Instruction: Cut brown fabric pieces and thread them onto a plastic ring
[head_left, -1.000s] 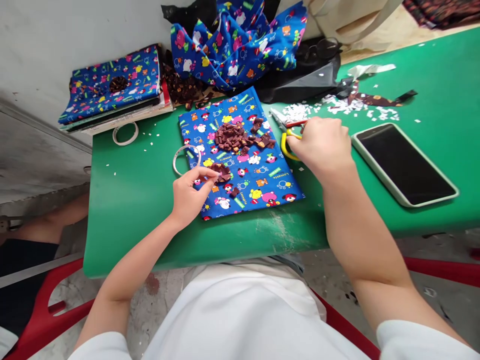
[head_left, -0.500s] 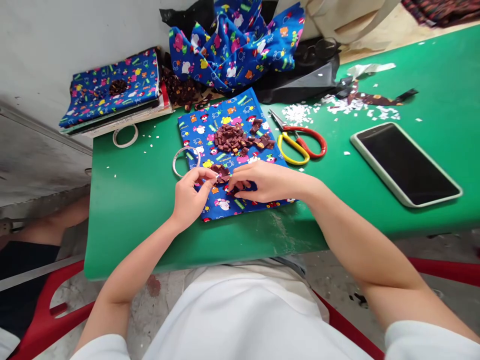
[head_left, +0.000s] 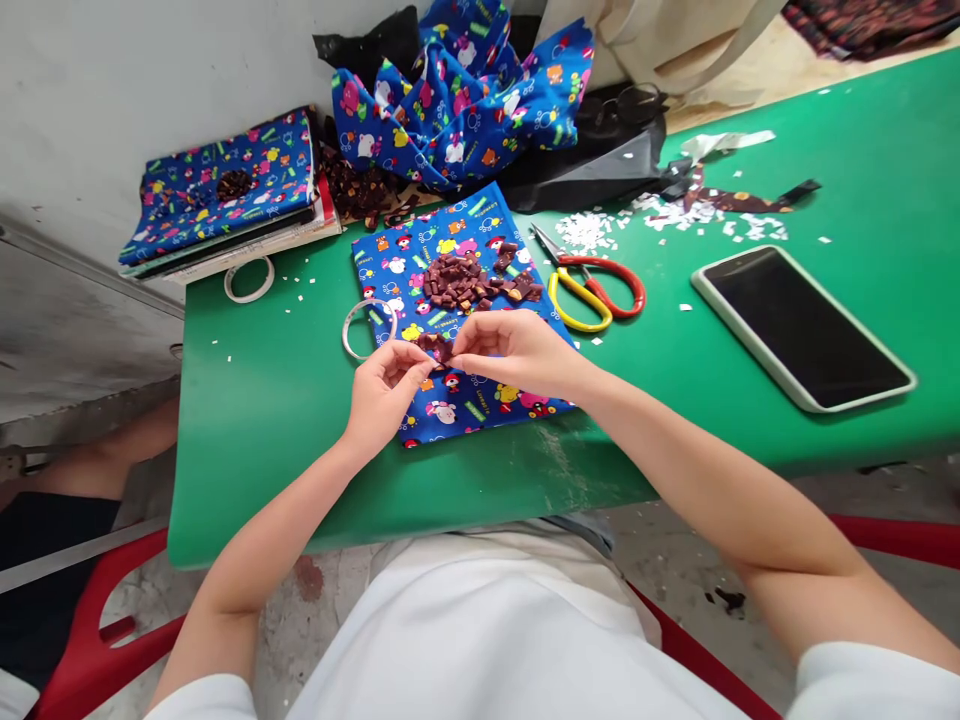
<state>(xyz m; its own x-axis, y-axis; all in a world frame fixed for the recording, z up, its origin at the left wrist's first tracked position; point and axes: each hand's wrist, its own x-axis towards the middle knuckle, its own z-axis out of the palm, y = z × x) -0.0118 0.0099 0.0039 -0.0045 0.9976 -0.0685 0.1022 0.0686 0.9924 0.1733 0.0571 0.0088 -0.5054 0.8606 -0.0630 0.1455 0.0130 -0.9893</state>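
Note:
My left hand (head_left: 388, 390) is closed in a pinch over the blue cartoon-print cloth (head_left: 472, 410), which lies folded flat on the table. My right hand (head_left: 517, 350) pinches too, its fingertips close to the left ones. Small dark brown patterned pieces (head_left: 436, 347) show around the fingertips; what exactly each hand grips is too small to make out. Farther up the cloth lies a heap of small brown folded pieces (head_left: 454, 280), with flatter brown pieces (head_left: 523, 288) beside it. A roll of tape (head_left: 346, 330) rests at the cloth's left edge.
Scissors (head_left: 634, 297) with red and yellow handles lie right of the cloth, near white paper bits (head_left: 585, 232). A phone (head_left: 810, 330) is farther right. At the back are bunched blue cloth (head_left: 465, 110) and a cloth-topped stack (head_left: 225, 180). Another tape roll (head_left: 231, 288) lies left.
My right hand has moved a little left and up, and its fingers have closed into a pinch beside my left fingertips. The left hand stays nearly in place, still pinching.

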